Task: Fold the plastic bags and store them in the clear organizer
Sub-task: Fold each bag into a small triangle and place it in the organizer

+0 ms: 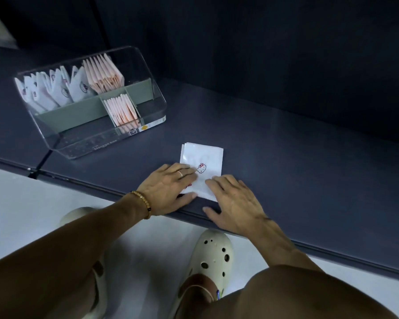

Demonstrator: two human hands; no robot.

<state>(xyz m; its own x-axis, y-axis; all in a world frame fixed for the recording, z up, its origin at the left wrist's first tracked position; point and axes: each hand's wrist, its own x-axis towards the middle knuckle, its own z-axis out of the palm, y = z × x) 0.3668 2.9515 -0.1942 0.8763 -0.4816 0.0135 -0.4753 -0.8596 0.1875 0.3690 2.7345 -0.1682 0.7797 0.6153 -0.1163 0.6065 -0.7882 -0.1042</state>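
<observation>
A white plastic bag [205, 157] with a small cartoon cat print lies folded into a narrow rectangle near the front edge of the dark surface. My left hand [168, 189] lies flat on its left lower part, fingers straight. My right hand [235, 203] presses flat on its lower right corner, thumb at the surface's edge. The clear organizer [148, 72] stands tilted at the back left. Folded white bags [55, 88] fill its rear left compartment, and folded pink bags [104, 72] stand in two other compartments.
The dark blue surface [297, 157] stretches to the right and back to a dark wall. Its front edge runs diagonally just under my hands. Below it are a pale floor and my feet in cream clogs [212, 256].
</observation>
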